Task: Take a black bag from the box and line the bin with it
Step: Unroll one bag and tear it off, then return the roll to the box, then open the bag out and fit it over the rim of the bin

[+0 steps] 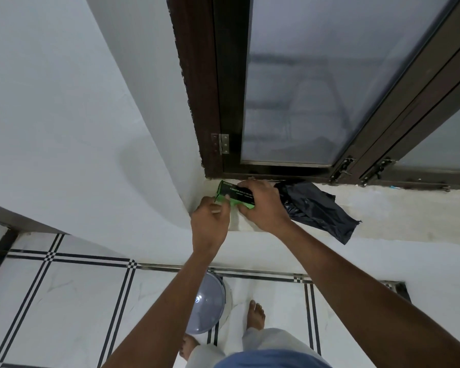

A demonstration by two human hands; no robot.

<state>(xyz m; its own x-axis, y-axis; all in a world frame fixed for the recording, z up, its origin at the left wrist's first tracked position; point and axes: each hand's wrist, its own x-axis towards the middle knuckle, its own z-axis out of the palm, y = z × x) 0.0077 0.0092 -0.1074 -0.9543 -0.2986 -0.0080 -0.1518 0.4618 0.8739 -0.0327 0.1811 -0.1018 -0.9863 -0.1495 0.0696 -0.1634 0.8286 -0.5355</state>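
Hands meet over the green-and-black box [233, 197], which lies on the white window ledge [398, 208] in the corner where the wall meets the dark wooden window frame [207, 102]. We take that box as our landmark. Our right hand [263, 205] covers its right half from above, fingers curled over the far edge and thumb under the near edge, gripping it. Our left hand [210, 221] sits at its near left end, fingers bent and pinching the green flap there; we cannot tell whether anything is being drawn out.

Just right of the box, partly behind our right hand, a crumpled black bag [322, 211] lies flat on the ledge, its far end hanging over the ledge's front edge.

Below the box, down on the tiled floor [77, 301], stands the bin with its grey domed lid [207, 304] closed, partly hidden by our left forearm. Our bare feet stand beside it, one [255, 314] to its right.
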